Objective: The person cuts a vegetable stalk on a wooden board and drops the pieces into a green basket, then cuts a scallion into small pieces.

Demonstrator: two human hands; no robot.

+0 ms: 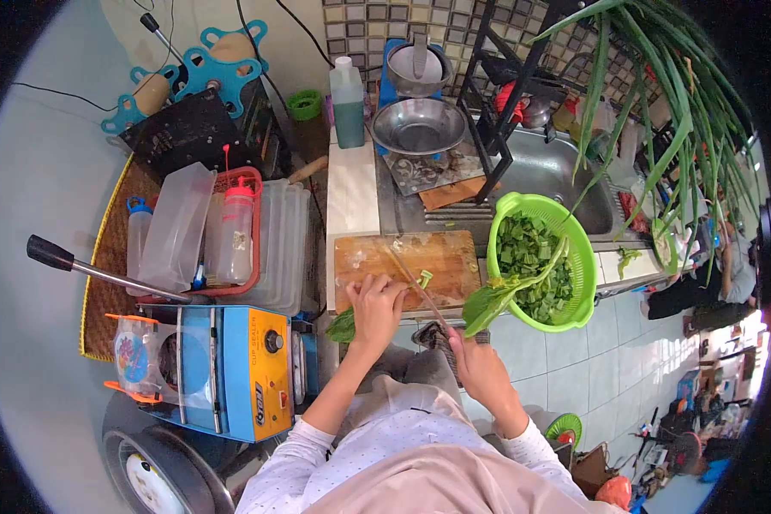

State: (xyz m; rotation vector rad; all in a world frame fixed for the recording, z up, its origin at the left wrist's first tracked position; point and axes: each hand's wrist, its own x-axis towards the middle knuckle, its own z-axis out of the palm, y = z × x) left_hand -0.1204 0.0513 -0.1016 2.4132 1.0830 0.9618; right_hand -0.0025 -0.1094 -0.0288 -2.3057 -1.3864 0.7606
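My left hand is closed on leafy greens at the front edge of the wooden cutting board; the leaf sticks out below my palm, and my fingers hide the stems. My right hand grips a knife, whose blade slants up and left across the board beside my left fingertips. Small pale green cut pieces lie against the blade. Right of the board stands a lime green plastic basket holding chopped leaves. One uncut leafy stalk hangs over its near left rim.
Behind the board are metal bowls, a bottle of green liquid and a sink. A blue cup sealer stands left, with plastic containers behind it. Long green leaves hang at upper right. A person is at far right.
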